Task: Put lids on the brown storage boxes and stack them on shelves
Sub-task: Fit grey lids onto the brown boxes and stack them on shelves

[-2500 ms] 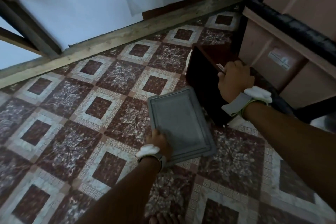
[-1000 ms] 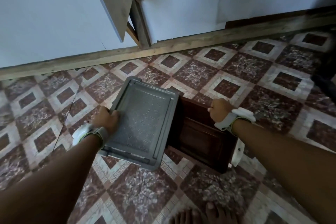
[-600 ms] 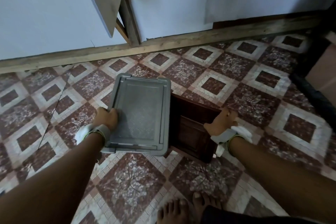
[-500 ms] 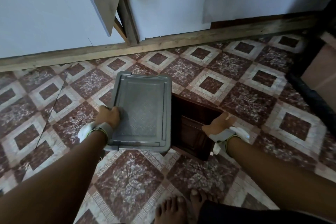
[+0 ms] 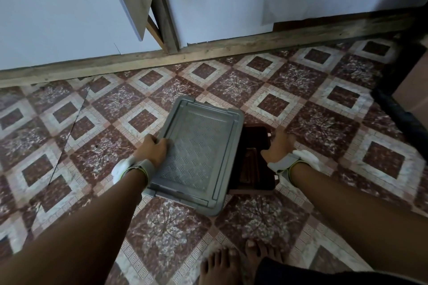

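head view, from the left: the left hand (image 5: 152, 151) was clamped on the near-left edge of the grey lid (image 5: 199, 152), thumb on top and fingers curled under. the lid was tilted, its far end higher in frame, and it hung above the tiled floor (image 5: 97, 146). half a second before, it had sat beside the brown box (image 5: 253, 159) with its right edge just meeting the box's left wall. now it had slid right and turned a little, and it hid the left part of the open top. the box stood on the floor with only its right strip and dark inside showing. the right hand (image 5: 279, 146) straddled the box's right rim, thumb inside and fingers over the outer side, steadying it. it had been there half a second before too. bare feet (image 5: 234, 261) stood just short of the box. a dark shelf frame (image 5: 398, 109) showed at the far right edge, well apart from the box.

the shift likely meant the lid was being brought over to cover the box. it was not square with the rim yet, so it was neither seated nor pressed. the stacking had not begun for this box.
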